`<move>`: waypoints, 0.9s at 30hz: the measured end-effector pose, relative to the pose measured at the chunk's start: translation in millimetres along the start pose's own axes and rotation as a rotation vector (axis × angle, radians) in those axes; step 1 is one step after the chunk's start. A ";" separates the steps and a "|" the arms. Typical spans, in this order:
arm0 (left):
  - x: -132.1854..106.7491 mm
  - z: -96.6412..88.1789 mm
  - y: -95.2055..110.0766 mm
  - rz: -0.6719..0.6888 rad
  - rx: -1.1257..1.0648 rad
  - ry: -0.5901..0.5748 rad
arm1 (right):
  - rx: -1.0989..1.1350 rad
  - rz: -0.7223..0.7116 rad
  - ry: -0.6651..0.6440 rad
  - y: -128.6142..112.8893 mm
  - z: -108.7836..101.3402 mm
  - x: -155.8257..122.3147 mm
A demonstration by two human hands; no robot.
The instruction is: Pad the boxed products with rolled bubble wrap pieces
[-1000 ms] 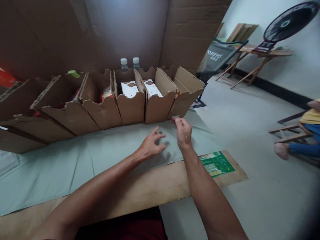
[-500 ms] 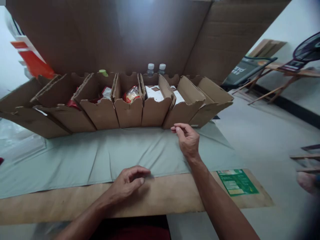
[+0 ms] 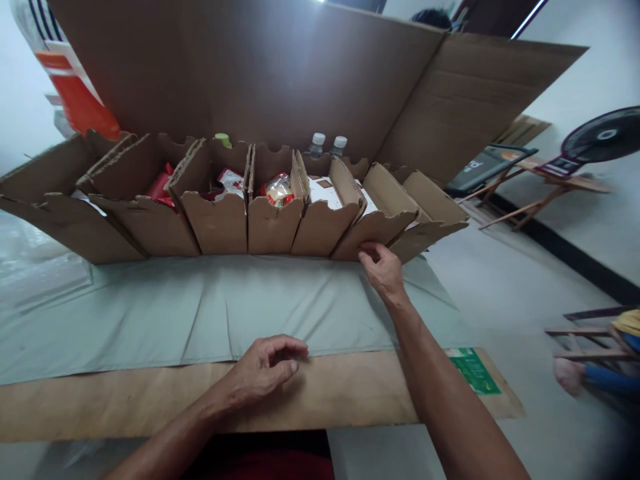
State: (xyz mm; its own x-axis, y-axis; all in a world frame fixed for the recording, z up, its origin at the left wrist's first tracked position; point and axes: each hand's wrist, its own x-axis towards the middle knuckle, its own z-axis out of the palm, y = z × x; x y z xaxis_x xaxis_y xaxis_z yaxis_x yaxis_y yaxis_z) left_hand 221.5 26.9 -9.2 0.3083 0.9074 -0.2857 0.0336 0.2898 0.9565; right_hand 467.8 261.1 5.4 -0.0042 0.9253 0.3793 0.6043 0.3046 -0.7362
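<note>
My left hand (image 3: 265,368) rests over the brown front strip of the table, palm inward. Its fingers are loosely bent, with a gap between thumb and forefinger and nothing held. Farther forward, my right hand (image 3: 384,270) is at the front wall of a cardboard bin (image 3: 373,230), second from the right in the row. Its fingers are half bent and apart from the thumb, and no object shows in them. Whether the fingertips touch the cardboard I cannot tell. Inside that bin lies a white item (image 3: 369,200), partly hidden by the walls.
Other bins hold a white box (image 3: 324,192), a red-and-clear packet (image 3: 279,190) and red packets (image 3: 163,187). Behind stand two capped bottles (image 3: 317,144) and a tall cardboard panel (image 3: 250,73). Clear plastic (image 3: 43,263) lies left; a fan (image 3: 603,137) and another person's foot (image 3: 569,375) are right.
My right hand has moved forward to the bin front, its fingers loosening a little. My left hand stays almost where it was. The camera view has tilted and shifted slightly.
</note>
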 end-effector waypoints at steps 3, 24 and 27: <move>-0.7 0.0 0.5 -0.019 -0.019 0.005 | 0.022 -0.011 -0.001 -6.8 -4.2 -5.5; 5.1 -14.1 -10.5 0.071 -0.391 0.220 | -0.325 -0.252 -0.286 -122.4 -34.6 -52.5; 2.1 -16.3 -9.0 0.121 -0.327 0.336 | -0.297 -0.313 -0.343 -112.5 -91.4 -100.7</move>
State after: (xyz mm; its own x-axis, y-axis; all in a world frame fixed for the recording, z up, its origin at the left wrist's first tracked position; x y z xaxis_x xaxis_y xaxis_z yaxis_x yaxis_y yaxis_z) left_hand 206.3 31.2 -19.3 -0.0341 0.9731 -0.2279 -0.3004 0.2075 0.9310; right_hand 473.0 112.9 101.2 -0.4489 0.8367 0.3137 0.7313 0.5458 -0.4092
